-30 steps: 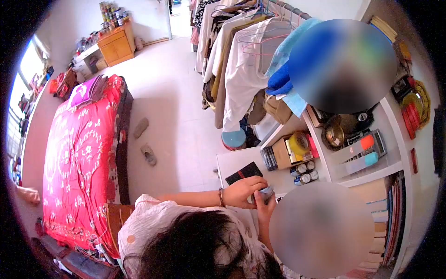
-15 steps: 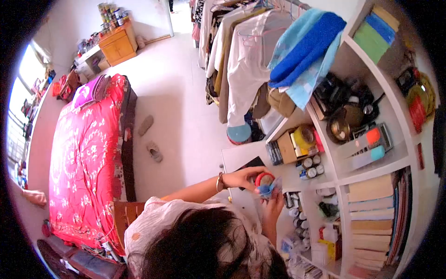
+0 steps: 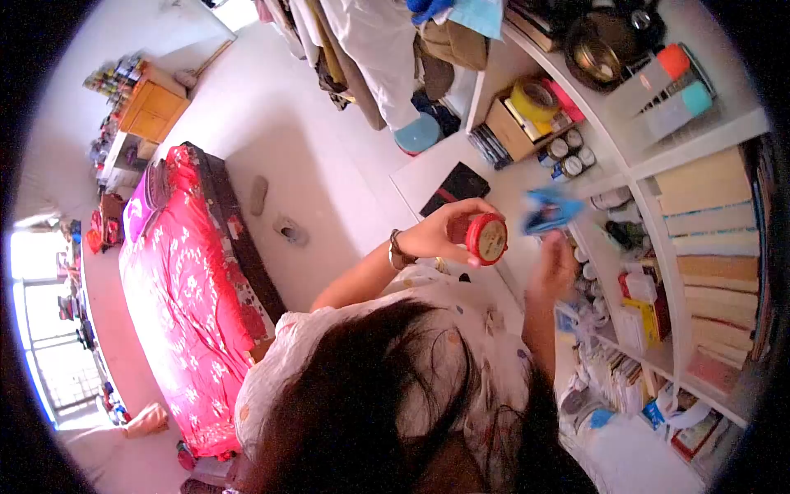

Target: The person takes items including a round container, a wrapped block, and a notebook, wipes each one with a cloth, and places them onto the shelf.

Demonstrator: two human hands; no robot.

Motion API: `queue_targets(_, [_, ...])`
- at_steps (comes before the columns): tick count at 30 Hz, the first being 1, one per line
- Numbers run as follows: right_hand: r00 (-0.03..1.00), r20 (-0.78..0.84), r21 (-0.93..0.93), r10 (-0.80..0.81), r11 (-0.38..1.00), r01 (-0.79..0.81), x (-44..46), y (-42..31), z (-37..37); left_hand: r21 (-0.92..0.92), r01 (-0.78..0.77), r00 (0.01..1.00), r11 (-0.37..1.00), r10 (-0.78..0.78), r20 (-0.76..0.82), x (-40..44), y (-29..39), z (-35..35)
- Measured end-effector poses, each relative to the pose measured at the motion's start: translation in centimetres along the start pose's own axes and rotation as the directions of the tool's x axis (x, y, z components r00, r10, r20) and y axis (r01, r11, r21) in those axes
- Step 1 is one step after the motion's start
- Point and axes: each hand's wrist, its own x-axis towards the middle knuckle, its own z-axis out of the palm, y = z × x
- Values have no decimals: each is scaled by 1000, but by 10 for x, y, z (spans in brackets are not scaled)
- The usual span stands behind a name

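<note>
My left hand (image 3: 436,235), with a bracelet at its wrist, is closed round a small red round container (image 3: 487,239). The container's pale, printed round face points up toward me. Apart from it on the right, my right hand (image 3: 556,267) is smeared by motion, its fingers pinching a crumpled blue wrapper (image 3: 551,207). A dark notebook (image 3: 455,189) lies on the white desk (image 3: 411,179) just beyond my left hand. Hair and a white top cover the lower middle of the view.
A white shelf unit (image 3: 650,169) stands on the right with books, a cardboard box (image 3: 510,129) and small jars (image 3: 568,156). Clothes (image 3: 374,62) hang ahead. On the left is a bed with a red cover (image 3: 185,296); slippers (image 3: 290,231) lie on the floor.
The hands were together at the red container with the blue wrapper against it. Now my right hand has pulled away to the right with the wrapper. The view has also turned.
</note>
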Motion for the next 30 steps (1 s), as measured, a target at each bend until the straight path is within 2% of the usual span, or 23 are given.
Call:
queue_targets(1, [981,169,22,-97,995,94,-5,5,5,-9,10,1000,1000,-10,9,-2,-5,2])
queue_targets(2, [923,329,63,-197,980,186,-4,-4,18,-38,86,996,996,-87,-10,-3,-10,2])
queue_targets(3, [927,324,59,-191,982,181,-3,-12,22,-53,62,997,997,-63,-32,-4,-8,4])
queue_targets(5, [748,459,-57,-479,824,563,2,-27,22,-69,40,998,997,-43,-49,-9,-7,5])
queue_targets(6, [694,520,-17,-498,807,591,1,-31,17,-217,123,992,968,-129,-15,-16,-9,4])
queue_targets(7, [699,518,-22,-493,809,587,-3,-29,10,-358,208,977,910,-211,31,-20,-14,3])
queue_targets(8, [684,558,-35,-470,810,585,-7,-27,1,-297,57,995,953,-77,-59,-18,-16,5])
queue_targets(9, [666,596,-46,-449,809,586,-9,-27,-4,-298,59,996,953,-78,-53,-19,-15,6])
queue_targets(11, [693,565,-72,-448,810,582,-8,-15,0,-275,73,985,959,-112,-129,-21,-11,8])
queue_targets(12, [684,560,-81,-467,791,606,-7,-11,5,-258,87,991,962,-110,-76,-20,-12,11])
queue_targets(15, [673,586,-171,-452,743,648,-14,-16,12,-223,90,992,971,-108,-70,-29,-20,-6])
queue_targets(17, [673,500,29,-545,787,616,-21,-15,8,-246,65,993,967,-87,-79,-30,-22,-10])
queue_targets(18, [619,638,-81,-458,759,646,-17,-22,-1,-211,30,996,977,-46,-74,-28,-16,-5])
queue_targets(19, [620,636,-82,-459,759,646,-16,-21,-1,-177,-9,998,984,-3,-66,-25,-12,-2])
queue_targets(20, [707,550,-86,-445,812,577,-13,-18,0,-226,62,998,972,-60,16,-24,-14,0])
queue_targets(21, [786,460,-81,-414,861,501,-12,-16,2,-230,64,998,971,-63,13,-24,-18,4])
queue_targets(23, [782,450,-67,-431,857,511,-14,-18,8,-211,58,998,976,-64,-20,-26,-22,12])
queue_targets(24, [773,432,-44,-465,845,533,-17,-22,8,-294,23,1000,955,-18,18,-24,-16,14])
queue_targets(25, [762,410,-20,-501,831,557,-19,-25,9,-291,23,1000,956,-19,16,-24,-13,12])
queue_targets(26, [740,510,-124,-439,813,569,-24,-22,4,-318,-1,998,948,-20,-65,-24,-11,10])
queue_targets(27, [740,510,-119,-438,816,566,-27,-17,0,-344,-27,989,938,-25,-147,-25,-11,10])
queue_targets(29, [741,446,-98,-502,796,597,-31,-2,-9,-281,-27,990,959,-14,-142,-27,-17,6])
queue_targets(30, [803,340,-112,-490,827,551,-33,10,-17,-254,-81,992,964,55,-110,-25,-14,11])
